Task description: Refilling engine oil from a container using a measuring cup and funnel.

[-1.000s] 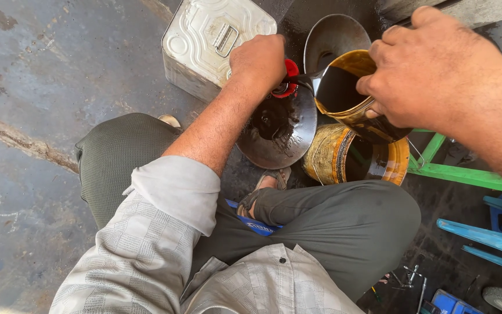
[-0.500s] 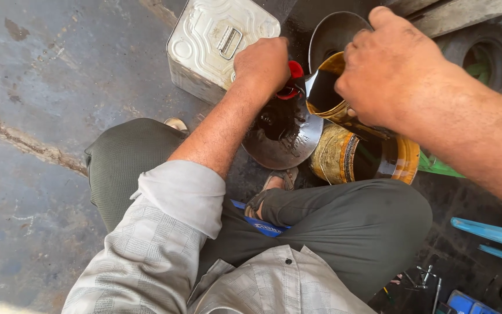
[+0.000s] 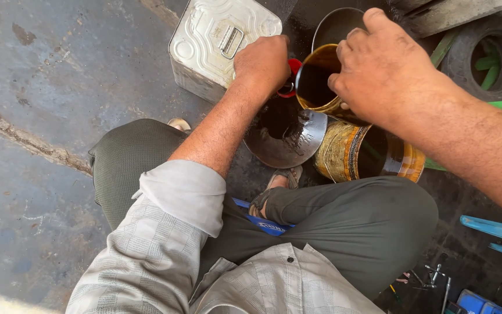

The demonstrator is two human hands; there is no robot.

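My left hand [image 3: 262, 61] is closed around a small red object [image 3: 289, 81] at the rim of a greasy metal funnel [image 3: 289, 136] that sits low between my knees. My right hand [image 3: 382, 67] grips a small yellow tin [image 3: 316, 87] full of dark oil and holds it tilted just above the funnel. Beneath that tin lies a larger yellow can [image 3: 358, 154], open and dark inside. A dark metal bowl [image 3: 335, 26] stands behind both hands.
A square silver tin canister [image 3: 216, 40] with a flat handle stands on the stained concrete floor [image 3: 59, 87] left of my hand. A black tyre [image 3: 486, 55] lies at the upper right. Green and blue bars and several small tools lie on the oily ground at right.
My right hand has brought the small oil tin left and closer to the funnel. My left hand has stayed at the red object.
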